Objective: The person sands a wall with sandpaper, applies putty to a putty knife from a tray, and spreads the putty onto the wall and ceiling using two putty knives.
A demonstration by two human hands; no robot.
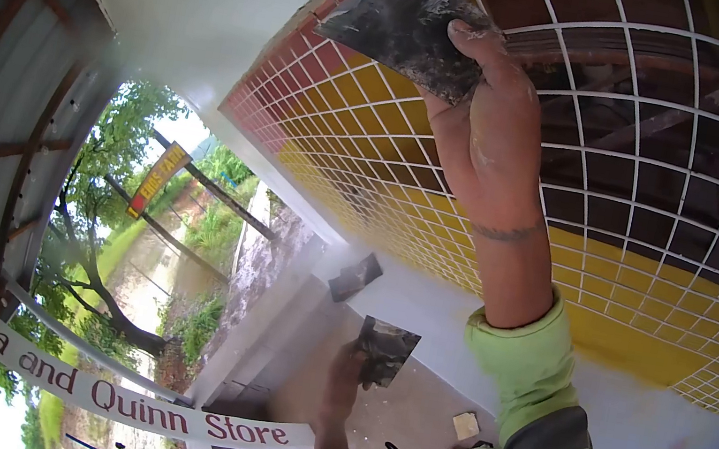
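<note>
At the top centre, my right hand (500,124) is raised and closed on a dark, smeared flat plate (402,27), thumb on its face. The plate's edge lies close to the pale ceiling edge above the white wire grid (646,101). Lower down, my left hand (346,374) grips a second dark square plate (387,351) by its side. Light spots of dried material show on both plates and on my right wrist.
A white banner (112,397) with red lettering hangs across the lower left. Metal roofing (0,98) is at the left. Another dark piece (355,278) sits on the pale ledge. A small tan block (466,425) lies on the floor.
</note>
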